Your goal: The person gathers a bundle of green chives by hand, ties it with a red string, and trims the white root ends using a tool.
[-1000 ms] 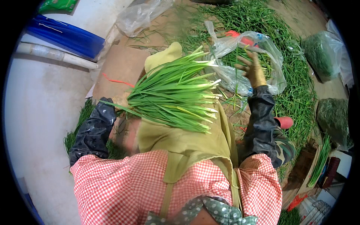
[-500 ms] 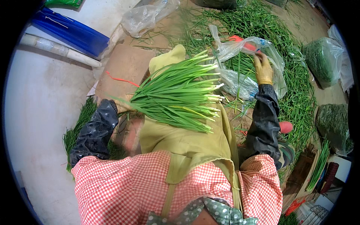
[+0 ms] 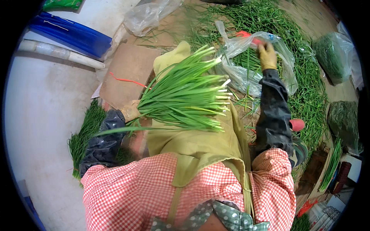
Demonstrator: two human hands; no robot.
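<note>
My left hand [image 3: 131, 111], in a pale glove, is closed round the leafy end of a bunch of garlic chives [image 3: 185, 94]. The bunch lies fanned across my lap, white stem ends to the right. A thin red strip [image 3: 129, 80] runs over a brown board and passes behind the leaves. Farther right, my gloved right hand [image 3: 268, 57] is over an opened clear plastic bag [image 3: 241, 77] with loose chives showing. Its blurred fingertips are beside a red piece [image 3: 256, 40] at the bag; whether they grip it cannot be made out.
Loose chives [image 3: 308, 81] are heaped behind and right of the bag. Filled clear bags [image 3: 332, 57] stand at the far right. A brown board [image 3: 125, 73] is left of the bunch, with a white pipe [image 3: 58, 50] and a blue sheet [image 3: 71, 34] beyond. More chives [image 3: 86, 131] lie by my left arm.
My right hand has moved farther away, up to the red piece. My left hand has shifted slightly right and now shows more. A long leaf now hangs across my left sleeve.
</note>
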